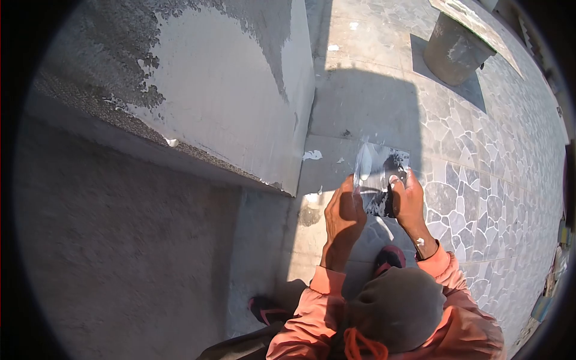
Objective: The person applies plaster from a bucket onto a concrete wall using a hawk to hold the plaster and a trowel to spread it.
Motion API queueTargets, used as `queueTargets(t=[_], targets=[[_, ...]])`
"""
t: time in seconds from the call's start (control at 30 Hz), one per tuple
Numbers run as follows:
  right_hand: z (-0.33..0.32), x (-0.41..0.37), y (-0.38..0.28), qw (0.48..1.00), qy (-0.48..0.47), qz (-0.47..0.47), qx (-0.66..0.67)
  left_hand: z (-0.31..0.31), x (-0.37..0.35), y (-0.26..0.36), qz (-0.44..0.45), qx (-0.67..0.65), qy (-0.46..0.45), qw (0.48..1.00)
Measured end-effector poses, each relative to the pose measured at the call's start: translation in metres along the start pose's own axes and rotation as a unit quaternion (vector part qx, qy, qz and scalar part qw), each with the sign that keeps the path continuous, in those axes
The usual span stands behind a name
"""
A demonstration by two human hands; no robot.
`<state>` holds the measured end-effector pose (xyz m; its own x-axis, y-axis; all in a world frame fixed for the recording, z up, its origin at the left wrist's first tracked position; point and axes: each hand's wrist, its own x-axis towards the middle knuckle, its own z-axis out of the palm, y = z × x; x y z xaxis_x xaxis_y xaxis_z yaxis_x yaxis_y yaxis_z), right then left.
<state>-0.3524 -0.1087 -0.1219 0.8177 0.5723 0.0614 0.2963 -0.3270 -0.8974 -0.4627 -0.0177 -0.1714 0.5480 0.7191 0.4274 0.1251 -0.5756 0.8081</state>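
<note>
My left hand (346,211) is closed on the left edge of a flat putty blade (375,157) smeared with white paste. My right hand (408,201) grips the dark, paste-spotted right side, with its thumb on top. The two hands are close together, and I cannot make out clearly whether one blade or two overlapping ones lie between them. White paste also marks my right wrist. To the left stands a grey wall block (222,78), partly coated with smooth white putty; both hands are apart from it.
A grey bucket (454,51) with a flat board (474,27) on top stands at the upper right. Stone-patterned paving (468,198) covers the right side. Splashes of white paste (312,155) dot the ground beside the wall. My shoes (390,258) are below my hands.
</note>
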Motion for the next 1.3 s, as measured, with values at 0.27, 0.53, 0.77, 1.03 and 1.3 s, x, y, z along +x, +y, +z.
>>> queueTargets(t=[0.27, 0.53, 0.77, 1.03, 1.3], targets=[[0.031, 0.093, -0.022, 0.892, -0.068, 0.125, 0.43, -0.009, -0.021, -0.038, -0.168, -0.11, -0.018, 0.979], [0.12, 0.125, 0.015, 0.931, -0.159, 0.11, 0.308, -0.002, -0.063, -0.077, -0.321, -0.187, 0.002, 0.928], [0.149, 0.136, -0.047, 0.975, -0.192, 0.036, 0.107, 0.008, -0.072, -0.089, -0.333, -0.2, -0.025, 0.921], [0.094, 0.13, -0.081, 0.987, -0.105, 0.067, 0.104, 0.002, -0.06, -0.075, -0.328, -0.213, -0.031, 0.92], [0.164, 0.135, 0.026, 0.926, -0.181, 0.189, 0.272, 0.004, -0.073, -0.084, -0.342, -0.195, -0.05, 0.918]])
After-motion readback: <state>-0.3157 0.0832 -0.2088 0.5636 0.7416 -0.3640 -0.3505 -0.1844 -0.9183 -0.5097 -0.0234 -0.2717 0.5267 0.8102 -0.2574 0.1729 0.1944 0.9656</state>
